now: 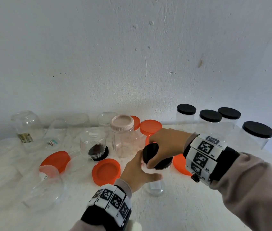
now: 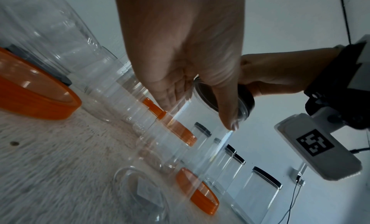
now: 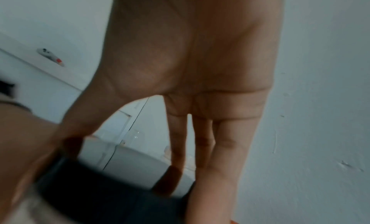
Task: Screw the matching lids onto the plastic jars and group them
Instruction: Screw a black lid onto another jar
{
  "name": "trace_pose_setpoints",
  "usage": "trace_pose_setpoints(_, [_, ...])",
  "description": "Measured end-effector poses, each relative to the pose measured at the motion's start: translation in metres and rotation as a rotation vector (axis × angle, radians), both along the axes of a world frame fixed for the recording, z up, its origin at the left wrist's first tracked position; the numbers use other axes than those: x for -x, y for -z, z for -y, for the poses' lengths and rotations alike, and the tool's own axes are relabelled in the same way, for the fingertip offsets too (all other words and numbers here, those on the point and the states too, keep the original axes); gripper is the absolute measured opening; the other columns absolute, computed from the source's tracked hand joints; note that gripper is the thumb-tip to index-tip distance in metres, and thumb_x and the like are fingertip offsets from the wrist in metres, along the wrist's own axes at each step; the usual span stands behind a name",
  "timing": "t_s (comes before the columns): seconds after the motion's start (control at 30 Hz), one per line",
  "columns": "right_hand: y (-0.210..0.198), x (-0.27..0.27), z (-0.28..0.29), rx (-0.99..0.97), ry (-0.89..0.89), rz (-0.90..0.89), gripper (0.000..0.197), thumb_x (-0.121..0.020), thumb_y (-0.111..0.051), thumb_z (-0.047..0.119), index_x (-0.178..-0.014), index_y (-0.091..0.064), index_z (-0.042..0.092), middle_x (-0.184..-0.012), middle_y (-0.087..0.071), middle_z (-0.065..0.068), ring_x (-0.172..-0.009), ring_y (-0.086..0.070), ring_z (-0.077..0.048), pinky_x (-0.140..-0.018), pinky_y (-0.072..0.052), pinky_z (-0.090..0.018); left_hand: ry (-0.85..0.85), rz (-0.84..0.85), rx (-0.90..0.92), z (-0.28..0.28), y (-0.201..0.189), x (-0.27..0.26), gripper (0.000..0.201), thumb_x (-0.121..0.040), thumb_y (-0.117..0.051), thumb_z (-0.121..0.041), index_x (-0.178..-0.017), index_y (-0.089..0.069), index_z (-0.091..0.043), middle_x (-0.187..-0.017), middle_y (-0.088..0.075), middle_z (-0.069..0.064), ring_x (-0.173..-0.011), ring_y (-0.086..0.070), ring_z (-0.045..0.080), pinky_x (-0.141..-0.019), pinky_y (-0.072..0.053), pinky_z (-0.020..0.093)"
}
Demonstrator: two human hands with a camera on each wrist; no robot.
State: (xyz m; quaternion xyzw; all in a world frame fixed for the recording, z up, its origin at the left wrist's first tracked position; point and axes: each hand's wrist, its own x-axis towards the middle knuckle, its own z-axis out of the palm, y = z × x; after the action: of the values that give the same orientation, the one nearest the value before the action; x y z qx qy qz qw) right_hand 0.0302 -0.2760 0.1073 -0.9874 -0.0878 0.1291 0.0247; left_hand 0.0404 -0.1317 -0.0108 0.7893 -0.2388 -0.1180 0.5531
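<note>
A clear plastic jar [image 1: 155, 187] stands near the table's middle front. My left hand [image 1: 138, 172] grips its body from the left, thumb across the front. My right hand [image 1: 163, 145] grips the black lid [image 1: 151, 152] on the jar's mouth from above, fingers curled round its rim. In the left wrist view my left hand [image 2: 192, 88] wraps the clear jar [image 2: 192, 142] under the black lid [image 2: 245, 100]. The blurred right wrist view shows my right hand [image 3: 124, 161] on the dark lid [image 3: 112, 192].
Several black-lidded clear jars [image 1: 210, 124] stand grouped at the back right. Loose orange lids [image 1: 106, 171] lie around. A pink-lidded jar [image 1: 123, 135], an upturned jar [image 1: 92, 143] over a black lid, and several open clear jars [image 1: 27, 127] fill the left.
</note>
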Motion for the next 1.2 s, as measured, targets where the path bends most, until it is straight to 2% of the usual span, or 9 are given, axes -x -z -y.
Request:
trace_pose_setpoints(0.13, [0.006,0.002,-0.001,0.034,0.037,0.064,0.063,-0.063,-0.064,0.077,-0.092,-0.053,0.023,-0.087,-0.056,0.006,-0.071,-0.051,-0.008,-0.057,-0.038,-0.023,0.002,-0.001,-0.011,0.000,-0.001,0.000,0.080,-0.063,-0.086,-0.027,-0.130,-0.042,-0.026,-0.120,-0.059,-0.012,-0.114,-0.055,0.008,-0.098,-0.045,0.026])
trace_pose_setpoints(0.27, [-0.004,0.001,0.005,-0.005,0.004,-0.140,0.089,-0.064,-0.076,0.060,-0.139,-0.036,0.035,-0.133,-0.044,0.008,-0.119,-0.045,-0.015,-0.096,-0.046,-0.037,0.009,-0.014,0.010,0.000,0.000,0.000,0.082,-0.063,-0.087,-0.025,-0.131,-0.041,-0.023,-0.123,-0.058,-0.009,-0.117,-0.053,0.010,-0.103,-0.042,0.030])
trace_pose_setpoints(0.33, [-0.007,0.001,0.004,0.008,-0.044,-0.147,0.091,-0.066,-0.079,0.052,-0.143,-0.034,0.036,-0.136,-0.041,0.009,-0.125,-0.041,-0.016,-0.101,-0.043,-0.039,0.008,-0.015,0.006,0.001,0.001,-0.001,0.083,-0.063,-0.086,-0.025,-0.132,-0.041,-0.023,-0.124,-0.058,-0.008,-0.117,-0.053,0.010,-0.103,-0.042,0.030])
trace_pose_setpoints(0.5, [-0.002,-0.001,0.003,-0.020,-0.016,-0.061,0.068,-0.063,-0.074,0.063,-0.119,-0.055,0.029,-0.111,-0.054,0.008,-0.101,-0.054,-0.014,-0.083,-0.051,-0.031,-0.003,-0.003,0.003,0.000,0.002,0.000,0.083,-0.063,-0.087,-0.026,-0.132,-0.041,-0.026,-0.123,-0.058,-0.010,-0.117,-0.053,0.008,-0.100,-0.043,0.024])
trace_pose_setpoints(0.63, [0.006,0.002,0.000,-0.003,0.053,0.029,0.062,-0.065,-0.066,0.074,-0.098,-0.051,0.024,-0.089,-0.054,0.007,-0.076,-0.053,-0.009,-0.060,-0.040,-0.024,-0.004,-0.001,-0.011,0.000,0.001,0.000,0.083,-0.063,-0.086,-0.028,-0.132,-0.040,-0.026,-0.120,-0.059,-0.011,-0.113,-0.055,0.007,-0.092,-0.044,0.019])
trace_pose_setpoints(0.7, [0.005,0.002,0.001,-0.013,0.058,-0.005,0.065,-0.065,-0.066,0.073,-0.106,-0.050,0.025,-0.097,-0.055,0.008,-0.086,-0.055,-0.013,-0.068,-0.045,-0.025,-0.001,-0.007,-0.007,0.000,0.001,0.000,0.083,-0.063,-0.087,-0.027,-0.132,-0.040,-0.025,-0.121,-0.058,-0.011,-0.114,-0.054,0.008,-0.094,-0.044,0.020])
trace_pose_setpoints(0.8, [-0.002,0.003,0.005,-0.032,-0.004,-0.144,0.087,-0.067,-0.076,0.057,-0.140,-0.035,0.034,-0.131,-0.044,0.009,-0.120,-0.044,-0.016,-0.098,-0.045,-0.037,0.004,-0.021,0.014,0.001,0.002,-0.001,0.084,-0.063,-0.087,-0.025,-0.133,-0.040,-0.023,-0.125,-0.057,-0.008,-0.118,-0.052,0.010,-0.103,-0.042,0.028])
trace_pose_setpoints(0.9, [-0.005,0.003,0.005,-0.033,-0.087,-0.146,0.085,-0.070,-0.079,0.045,-0.143,-0.034,0.037,-0.134,-0.042,0.008,-0.124,-0.039,-0.015,-0.103,-0.041,-0.037,0.004,-0.023,0.015,0.001,0.003,-0.001,0.085,-0.063,-0.086,-0.024,-0.134,-0.039,-0.023,-0.126,-0.057,-0.007,-0.119,-0.052,0.011,-0.104,-0.042,0.031])
trace_pose_setpoints(1.2, [0.010,0.004,0.000,0.010,0.029,0.039,0.068,-0.066,-0.064,0.075,-0.110,-0.052,0.024,-0.101,-0.053,0.005,-0.088,-0.054,-0.015,-0.070,-0.046,-0.026,-0.016,0.016,-0.020,0.000,0.003,0.000,0.084,-0.062,-0.086,-0.030,-0.132,-0.040,-0.028,-0.120,-0.059,-0.011,-0.113,-0.054,0.006,-0.087,-0.042,0.011])
